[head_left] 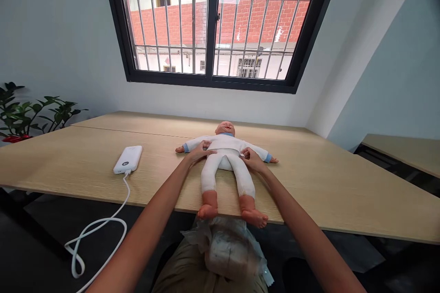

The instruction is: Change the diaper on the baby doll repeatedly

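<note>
A baby doll point(225, 146) in white clothes with blue cuffs lies on its back on the wooden table point(326, 183), head toward the window, bare feet hanging over the near edge. My left hand point(201, 150) rests on the doll's side at the waist, fingers laid across the white top. My right hand point(250, 158) pinches the white cloth at the doll's other hip. A folded white diaper point(228, 249) lies on my lap below the table edge.
A white power bank point(128, 159) lies on the table to the left, its white cable point(96, 233) looping down off the edge. A potted plant point(30, 116) stands at far left. A barred window point(213, 23) fills the wall behind. Another table point(405, 151) is at right.
</note>
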A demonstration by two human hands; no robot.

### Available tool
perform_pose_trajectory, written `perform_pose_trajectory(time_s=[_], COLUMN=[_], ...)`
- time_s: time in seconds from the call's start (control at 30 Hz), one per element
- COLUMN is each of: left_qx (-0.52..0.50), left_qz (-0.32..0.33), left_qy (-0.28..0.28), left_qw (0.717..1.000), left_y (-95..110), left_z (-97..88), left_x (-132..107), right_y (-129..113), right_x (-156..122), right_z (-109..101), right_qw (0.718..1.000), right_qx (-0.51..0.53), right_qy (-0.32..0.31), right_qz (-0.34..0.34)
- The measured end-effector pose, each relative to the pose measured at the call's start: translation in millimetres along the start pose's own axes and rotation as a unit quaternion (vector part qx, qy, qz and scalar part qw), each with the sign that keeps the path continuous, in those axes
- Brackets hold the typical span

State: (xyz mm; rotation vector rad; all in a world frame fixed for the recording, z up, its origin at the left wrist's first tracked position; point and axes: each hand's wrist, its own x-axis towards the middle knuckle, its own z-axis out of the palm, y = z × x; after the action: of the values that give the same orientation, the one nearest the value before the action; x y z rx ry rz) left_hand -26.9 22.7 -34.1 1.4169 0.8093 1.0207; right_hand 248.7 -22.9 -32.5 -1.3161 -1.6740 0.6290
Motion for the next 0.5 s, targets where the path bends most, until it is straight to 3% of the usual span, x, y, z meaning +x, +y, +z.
perform_pose_trajectory(time_s=[0.3, 0.5], left_qx=[-0.027, -0.012], left_qz=[0.008, -0.004], left_qy=[-0.009, 0.000], left_qw=[1.000, 1.000], left_y=[2, 5], left_z=[6.2, 9.1], left_x=[-7, -9], right_y=[10, 21], right_x=[1, 3], right_z=[7, 8], right_qw=[0.996, 0.997], right_qx=[-0.056, -0.050], right_qy=[0.022, 0.054], right_qz=[-0.061, 0.038])
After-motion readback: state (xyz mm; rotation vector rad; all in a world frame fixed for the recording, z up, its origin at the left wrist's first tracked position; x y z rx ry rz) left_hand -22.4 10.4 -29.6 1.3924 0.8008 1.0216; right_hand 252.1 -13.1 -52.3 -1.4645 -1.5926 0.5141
